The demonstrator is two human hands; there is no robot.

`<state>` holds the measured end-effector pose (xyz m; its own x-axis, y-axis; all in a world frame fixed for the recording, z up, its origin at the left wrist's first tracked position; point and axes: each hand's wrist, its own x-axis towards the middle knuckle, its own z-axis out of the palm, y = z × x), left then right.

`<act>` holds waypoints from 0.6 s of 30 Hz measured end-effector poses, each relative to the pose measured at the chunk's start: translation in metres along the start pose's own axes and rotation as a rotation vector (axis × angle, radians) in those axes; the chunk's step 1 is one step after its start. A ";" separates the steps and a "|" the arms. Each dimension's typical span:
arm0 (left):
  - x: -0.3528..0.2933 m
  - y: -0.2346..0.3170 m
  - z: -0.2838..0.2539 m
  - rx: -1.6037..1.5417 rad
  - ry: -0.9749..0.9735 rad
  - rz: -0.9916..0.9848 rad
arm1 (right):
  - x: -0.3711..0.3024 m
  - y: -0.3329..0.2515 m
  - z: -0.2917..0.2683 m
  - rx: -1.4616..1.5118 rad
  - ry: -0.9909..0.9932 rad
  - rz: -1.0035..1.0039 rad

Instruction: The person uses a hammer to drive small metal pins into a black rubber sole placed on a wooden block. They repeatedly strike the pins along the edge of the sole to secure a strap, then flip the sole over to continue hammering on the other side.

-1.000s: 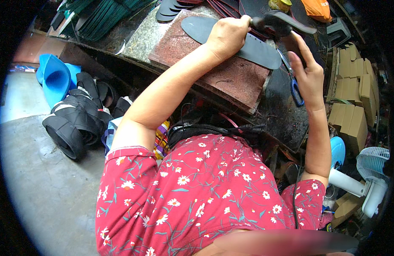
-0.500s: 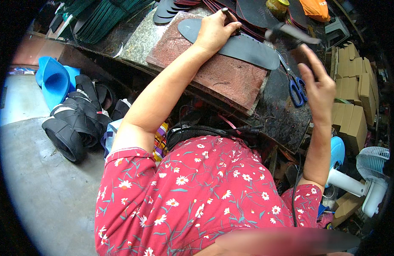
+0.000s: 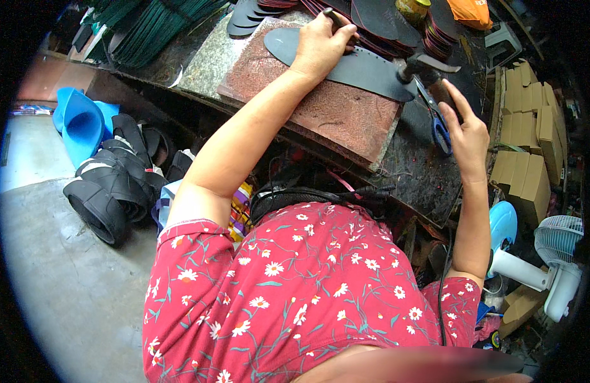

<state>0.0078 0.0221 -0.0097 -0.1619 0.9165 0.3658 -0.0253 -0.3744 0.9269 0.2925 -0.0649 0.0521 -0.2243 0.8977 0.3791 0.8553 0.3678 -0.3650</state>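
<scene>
A long black shoe insole with rounded ends lies across a worn reddish board, and small holes dot its far edge. My left hand is closed around a short dark punch over that edge; its lower tip is hidden behind the fingers. In my right hand is a hammer, its dark head above the insole's right end and apart from the punch. The index finger stretches along the handle. Beneath the hammer, blue-handled scissors lie on the dark bench, partly covered.
Stacked black insoles with red edges and a yellowish jar fill the bench's far side. Green sheets are piled at the far left. Black shoe uppers lie on the floor. Cartons and a white fan stand at the right.
My right hand and the hammer have moved slightly left, and the hammer shows less blur. My left hand stays at the insole's far edge with the punch.
</scene>
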 end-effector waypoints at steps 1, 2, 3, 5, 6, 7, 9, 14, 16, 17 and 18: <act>0.001 -0.002 0.000 0.098 -0.051 0.013 | -0.004 0.003 -0.001 0.014 -0.014 0.051; 0.000 -0.004 0.001 0.197 -0.102 0.025 | -0.006 0.003 0.001 0.016 -0.045 0.059; 0.000 -0.005 0.002 0.372 -0.096 0.106 | -0.007 0.004 0.002 0.041 -0.040 0.116; -0.001 -0.006 0.005 0.288 -0.080 0.012 | -0.005 0.002 0.004 0.094 -0.045 0.162; -0.002 -0.006 0.005 0.247 -0.072 -0.033 | -0.003 0.001 0.003 0.129 -0.029 0.151; -0.002 -0.006 0.005 0.269 -0.069 -0.018 | -0.001 -0.002 0.001 0.164 -0.012 0.139; -0.002 -0.006 0.004 0.310 -0.061 0.007 | 0.004 -0.010 -0.009 0.272 0.027 0.105; 0.000 -0.002 0.007 0.543 -0.092 0.336 | 0.012 -0.041 -0.045 0.564 0.198 -0.043; -0.001 0.002 0.012 0.695 -0.145 0.480 | 0.019 -0.048 -0.040 0.729 0.352 -0.222; -0.003 0.003 0.015 0.777 -0.193 0.511 | 0.021 -0.048 -0.033 0.719 0.323 -0.228; -0.005 0.005 0.017 0.859 -0.242 0.542 | 0.023 -0.045 -0.025 0.677 0.314 -0.308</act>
<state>0.0252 0.0177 -0.0054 0.2622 0.6947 0.6699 0.7172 -0.6047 0.3463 0.2604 -0.0665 0.0983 -0.1760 0.6595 0.7308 0.2855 0.7447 -0.6033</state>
